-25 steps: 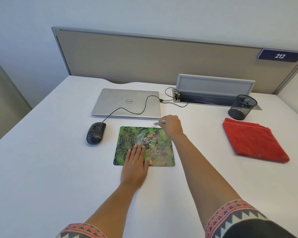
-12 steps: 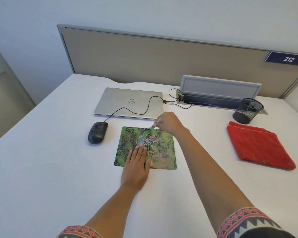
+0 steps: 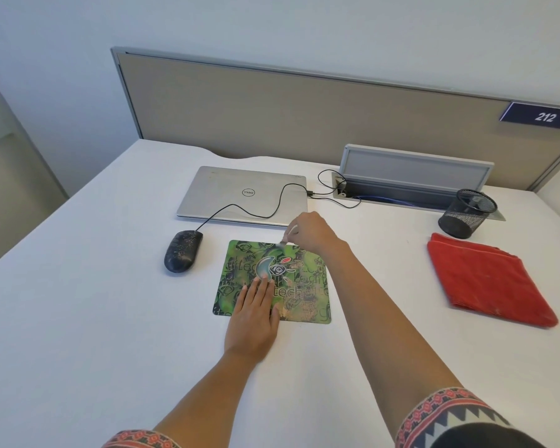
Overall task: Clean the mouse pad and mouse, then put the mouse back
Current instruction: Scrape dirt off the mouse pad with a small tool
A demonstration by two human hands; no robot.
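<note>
The right hand (image 3: 311, 232) is curled closed around a small pale tool, perhaps a brush, too small and blurred to name for certain; its tip (image 3: 282, 243) points down at the far edge of the mouse pad (image 3: 307, 286). The left hand (image 3: 253, 315) lies flat and open, palm down, fingers together, pressing on the near left part of the pad with the wrist resting on the desk in front of it.

The mouse pad is rectangular, with a green patterned print and a logo in the middle, lying flat on the white desk (image 3: 78, 334). Its near right corner looks worn or brownish.

The mouse (image 3: 183, 251) sits on the desk just left of the pad, not touching it. It is dark with pale speckles. Its black cable (image 3: 256, 212) runs back across the lid of a closed silver Dell laptop (image 3: 230, 192), which lies behind the pad.

To the right of the laptop is an open grey cable hatch (image 3: 414, 174) set in the desk. Further right stands a black mesh pen cup (image 3: 466, 215), and just in front of it lies a folded red cloth (image 3: 488, 279), well apart from the pad. A beige partition (image 3: 272, 111) along the back carries a blue plate (image 3: 543, 116) reading 212.

Patterned sleeves (image 3: 446, 412) show at the bottom edge.
</note>
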